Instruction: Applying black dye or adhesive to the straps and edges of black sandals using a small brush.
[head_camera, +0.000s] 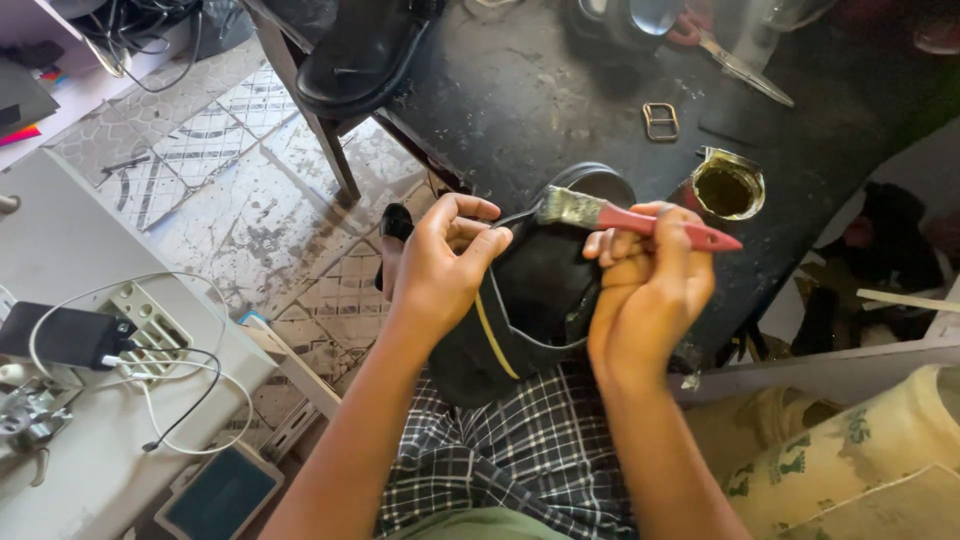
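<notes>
The left hand (440, 262) is gripping the edge of a black shoe upper (535, 300), fingers curled over its rim and thumb pressing against the outer side, holding it above the person's lap in front of the dark worktable (520, 100). The right hand (648, 285) is closing around the red handle of a paintbrush (625, 217), holding it level so that the bristles are lying across the top of the upper, touching or very nearly touching its rim; the view is too dim there to say which. A yellowish band is running along the upper's inner seam. Just beyond the brush handle an open tin (728, 185) of dark liquid is sitting on the table, with a metal buckle (660, 121) farther back and scissors (735, 60) near the far edge. A finished black shoe (365, 50) is resting at the table's corner. To the left, a white power strip (145, 325) with cables is lying on a pale surface.
</notes>
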